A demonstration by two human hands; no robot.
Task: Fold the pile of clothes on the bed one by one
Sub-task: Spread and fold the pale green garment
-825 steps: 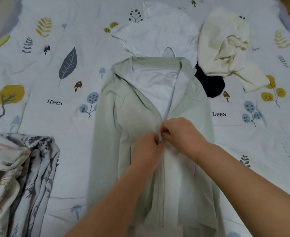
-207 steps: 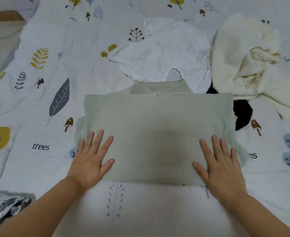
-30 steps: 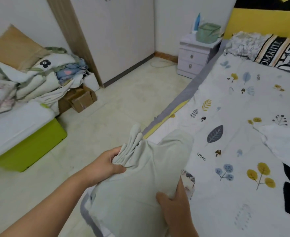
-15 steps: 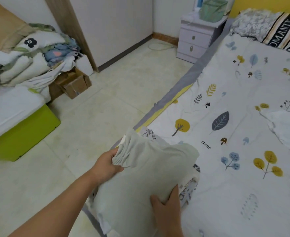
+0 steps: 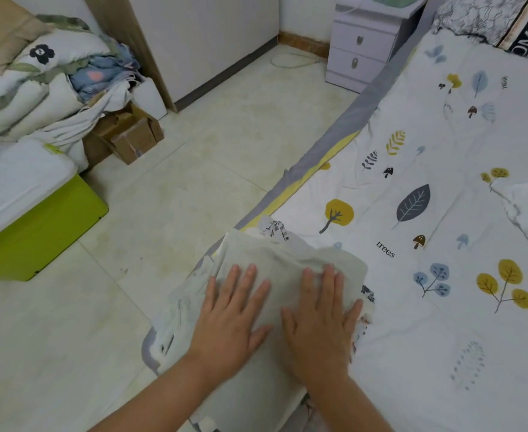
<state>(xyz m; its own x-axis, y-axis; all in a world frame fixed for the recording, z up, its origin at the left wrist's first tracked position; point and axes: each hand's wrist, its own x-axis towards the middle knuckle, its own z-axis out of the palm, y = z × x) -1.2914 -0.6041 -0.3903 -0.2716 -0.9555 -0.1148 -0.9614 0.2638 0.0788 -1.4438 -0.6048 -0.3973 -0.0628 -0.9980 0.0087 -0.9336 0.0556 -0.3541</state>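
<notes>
We have the folded pale green garment (image 5: 287, 263) at the bed's (image 5: 443, 338) near left corner, resting on a patterned bundle of cloth (image 5: 275, 227) that peeks out beyond it. Our left hand (image 5: 231, 319) and right hand (image 5: 318, 322) lie flat on top of the garment, fingers straight and spread, pressing rather than gripping. The risk we see is the bed's edge: the stack overhangs toward the tiled floor (image 5: 169, 198) on the side away from the bed's middle (the bundle underneath looks lumpy), so an uneven push could tip it off or slide the garment's layers apart. A white garment (image 5: 527, 213) waits toward the bed's far right, still unfolded.
</notes>
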